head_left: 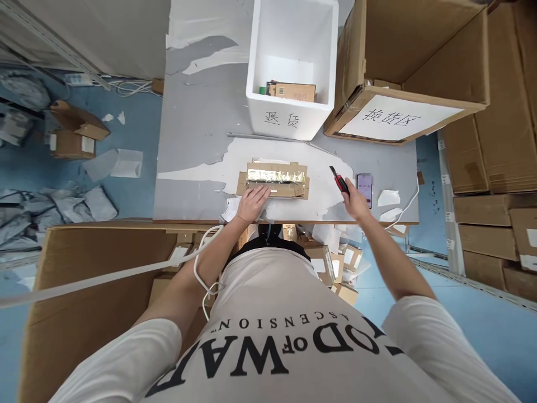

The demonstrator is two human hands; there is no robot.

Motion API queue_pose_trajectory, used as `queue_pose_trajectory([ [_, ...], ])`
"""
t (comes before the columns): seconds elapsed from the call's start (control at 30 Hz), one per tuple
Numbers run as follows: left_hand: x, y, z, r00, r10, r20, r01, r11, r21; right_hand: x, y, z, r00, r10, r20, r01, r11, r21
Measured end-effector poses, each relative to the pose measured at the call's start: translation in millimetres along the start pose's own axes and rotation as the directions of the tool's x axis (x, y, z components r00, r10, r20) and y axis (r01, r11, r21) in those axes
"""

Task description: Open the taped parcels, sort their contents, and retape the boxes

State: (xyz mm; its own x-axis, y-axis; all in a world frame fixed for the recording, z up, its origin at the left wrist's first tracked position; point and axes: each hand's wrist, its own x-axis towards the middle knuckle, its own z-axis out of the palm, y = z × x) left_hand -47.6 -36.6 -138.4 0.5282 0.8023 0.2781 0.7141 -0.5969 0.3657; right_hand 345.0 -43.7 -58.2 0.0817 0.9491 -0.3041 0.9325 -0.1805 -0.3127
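A flattish cardboard box (289,191) with shiny clear tape along its top lies on the table before me. Its taped top has a dark slit running lengthwise. My left hand (253,202) rests on the box's near left side, fingers stretched out over the cardboard. To the right of the box, my right hand (356,201) is wrapped round a red and black utility knife (340,181), whose dark blade points up and left, apart from the box. A phone (364,189) with a lit screen lies just beyond that hand.
A white foam box (289,120) holding a small carton stands at the back. Beside it is a large open cardboard box (403,117) with a paper sign. Paper scraps (388,197) and a white cable (409,204) lie at the right. Several cartons (323,263) are below the table edge.
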Motion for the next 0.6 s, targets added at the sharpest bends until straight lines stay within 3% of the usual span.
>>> queue_pose_trajectory([
  [0.1,-3.6,-2.1,-4.0,0.999,0.039,0.025,-0.039,0.999,-0.008,6.1,10.7,63.3,0.948,0.317,-0.026,-0.295,0.908,0.296],
  [0.17,-5.6,-4.9,-7.1,0.996,0.066,0.053,-0.066,0.998,-0.014,9.2,12.6,92.6,0.903,0.426,-0.059,-0.381,0.855,0.352],
  [0.23,-7.3,-8.3,-9.6,0.993,0.078,0.084,-0.077,0.997,-0.018,9.6,13.0,108.5,0.884,0.460,-0.085,-0.402,0.841,0.362],
  [0.37,-9.1,-14.6,-10.7,0.990,0.068,0.126,-0.063,0.997,-0.041,5.2,13.3,114.1,0.868,0.485,-0.106,-0.425,0.837,0.344],
  [0.47,-6.6,-17.4,-8.2,0.990,0.073,0.122,-0.065,0.995,-0.070,2.4,8.8,109.6,0.855,0.502,-0.127,-0.468,0.855,0.225],
  [0.6,-9.1,-16.1,-9.2,0.996,0.043,0.079,-0.036,0.995,-0.093,5.7,-10.6,102.7,0.849,0.472,-0.239,-0.447,0.881,0.151],
])
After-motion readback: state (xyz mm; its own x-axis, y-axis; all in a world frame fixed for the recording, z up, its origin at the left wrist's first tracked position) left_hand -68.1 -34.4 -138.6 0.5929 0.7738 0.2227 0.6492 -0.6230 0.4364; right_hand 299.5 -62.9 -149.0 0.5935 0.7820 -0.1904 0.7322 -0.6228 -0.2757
